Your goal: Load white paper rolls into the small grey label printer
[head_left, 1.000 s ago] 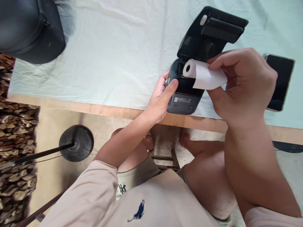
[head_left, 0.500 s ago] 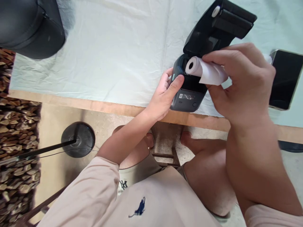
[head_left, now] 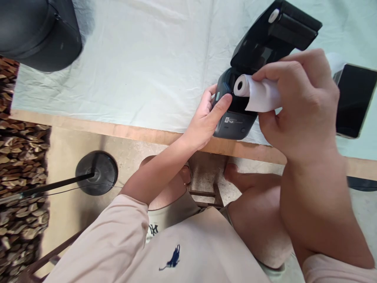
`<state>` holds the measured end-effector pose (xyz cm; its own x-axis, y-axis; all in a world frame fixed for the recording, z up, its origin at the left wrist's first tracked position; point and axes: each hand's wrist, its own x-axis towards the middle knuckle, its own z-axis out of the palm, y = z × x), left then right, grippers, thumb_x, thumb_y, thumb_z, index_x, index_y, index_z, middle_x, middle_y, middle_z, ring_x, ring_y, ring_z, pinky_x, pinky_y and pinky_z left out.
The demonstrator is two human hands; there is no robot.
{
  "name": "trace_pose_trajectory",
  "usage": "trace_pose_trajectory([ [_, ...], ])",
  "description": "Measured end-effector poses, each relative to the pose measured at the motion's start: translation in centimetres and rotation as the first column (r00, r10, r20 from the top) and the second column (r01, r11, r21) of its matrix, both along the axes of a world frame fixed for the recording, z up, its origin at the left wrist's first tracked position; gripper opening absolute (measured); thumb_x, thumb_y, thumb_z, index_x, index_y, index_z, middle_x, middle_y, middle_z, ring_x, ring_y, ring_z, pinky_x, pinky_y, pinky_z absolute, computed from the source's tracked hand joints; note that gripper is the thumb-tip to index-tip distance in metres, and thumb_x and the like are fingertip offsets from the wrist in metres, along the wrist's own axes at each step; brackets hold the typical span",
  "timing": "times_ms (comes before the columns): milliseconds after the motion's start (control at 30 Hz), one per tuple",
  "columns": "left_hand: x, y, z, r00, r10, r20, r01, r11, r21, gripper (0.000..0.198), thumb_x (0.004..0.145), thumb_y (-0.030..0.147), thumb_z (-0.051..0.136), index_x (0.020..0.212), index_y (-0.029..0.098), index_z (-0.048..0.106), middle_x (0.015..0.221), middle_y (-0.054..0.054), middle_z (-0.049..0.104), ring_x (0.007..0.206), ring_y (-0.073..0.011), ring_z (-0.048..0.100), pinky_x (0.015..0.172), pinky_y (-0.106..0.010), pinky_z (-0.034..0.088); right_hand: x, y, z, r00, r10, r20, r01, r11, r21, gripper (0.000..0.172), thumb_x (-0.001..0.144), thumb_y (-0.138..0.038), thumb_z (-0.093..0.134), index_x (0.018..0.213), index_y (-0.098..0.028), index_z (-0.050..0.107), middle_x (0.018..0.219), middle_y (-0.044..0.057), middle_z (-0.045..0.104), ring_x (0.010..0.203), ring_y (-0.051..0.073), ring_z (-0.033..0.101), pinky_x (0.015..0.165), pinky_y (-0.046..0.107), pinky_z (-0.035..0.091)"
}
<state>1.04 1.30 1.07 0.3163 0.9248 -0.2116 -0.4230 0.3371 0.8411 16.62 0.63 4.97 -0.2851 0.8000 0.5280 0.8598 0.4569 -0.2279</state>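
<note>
A small dark label printer (head_left: 232,127) stands near the table's front edge, its lid (head_left: 272,37) swung up and back. My left hand (head_left: 207,116) grips the printer's left side, thumb over the rim of the open bay. Between the fingers and thumb of my right hand (head_left: 303,98) is a white paper roll (head_left: 262,94), held over the bay with its dark-holed core end facing left. The roll's loose end hangs down toward me. My right fingers hide the roll's far end, and how deep it sits in the bay I cannot tell.
Right of my right hand lies a dark-screened phone (head_left: 356,100), with something white partly hidden beside it. A black rounded case (head_left: 38,35) stands at the table's far left. Below are a round black stand base (head_left: 97,173) and stacked firewood (head_left: 23,184).
The paper roll has turned slightly, and its loose flap hangs lower in front. My right hand has shifted a little with it. The printer and my left hand have moved slightly right in view.
</note>
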Motion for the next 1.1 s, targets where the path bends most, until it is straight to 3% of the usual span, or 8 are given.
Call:
trace_pose_trajectory([
  [300, 0.1, -0.1, -0.2, 0.999, 0.03, 0.013, -0.03, 1.0, 0.002, 0.026, 0.089, 0.037, 0.051, 0.112, 0.025, 0.051, 0.107, 0.002, 0.061, 0.133, -0.018, 0.05, 0.117, -0.039, 0.039, -0.1, -0.2, -0.1, 0.999, -0.046, -0.022, 0.046, 0.999, -0.018, 0.029, 0.079, -0.021, 0.044, 0.104, -0.022, 0.058, 0.1, 0.001, 0.054, 0.088, 0.005, 0.055, 0.075, 0.022, 0.042],
  [567, 0.0, -0.1, -0.4, 1.0, 0.027, -0.003, -0.027, 0.999, 0.02, 0.027, 0.088, 0.038, 0.051, 0.111, 0.025, 0.052, 0.11, 0.003, 0.06, 0.134, -0.0172, 0.049, 0.117, -0.037, 0.039, -0.4, 0.0, 0.2, 0.997, -0.077, -0.024, 0.075, 0.995, -0.062, 0.033, 0.075, -0.016, 0.048, 0.106, -0.022, 0.059, 0.102, 0.003, 0.055, 0.09, 0.007, 0.055, 0.079, 0.025, 0.045],
  [833, 0.0, -0.2, -0.3, 0.999, 0.037, -0.017, -0.036, 0.999, 0.014, 0.026, 0.088, 0.037, 0.051, 0.112, 0.026, 0.053, 0.108, 0.002, 0.06, 0.136, -0.0178, 0.046, 0.118, -0.037, 0.037, -0.9, -0.3, 0.9, 0.988, -0.144, -0.055, 0.136, 0.982, -0.13, 0.025, 0.078, -0.02, 0.055, 0.103, -0.02, 0.062, 0.099, 0.006, 0.059, 0.089, 0.01, 0.057, 0.077, 0.023, 0.048],
  [1100, 0.0, 0.2, -1.7, 1.0, -0.003, 0.023, 0.001, 0.994, 0.109, 0.034, 0.089, 0.043, 0.049, 0.116, 0.024, 0.045, 0.11, 0.001, 0.056, 0.131, -0.0202, 0.049, 0.117, -0.043, 0.037, -1.3, -0.5, 1.0, 0.98, -0.2, -0.022, 0.19, 0.955, -0.228, 0.032, 0.083, -0.019, 0.047, 0.112, -0.021, 0.059, 0.107, 0.004, 0.056, 0.099, 0.01, 0.057, 0.09, 0.028, 0.05],
])
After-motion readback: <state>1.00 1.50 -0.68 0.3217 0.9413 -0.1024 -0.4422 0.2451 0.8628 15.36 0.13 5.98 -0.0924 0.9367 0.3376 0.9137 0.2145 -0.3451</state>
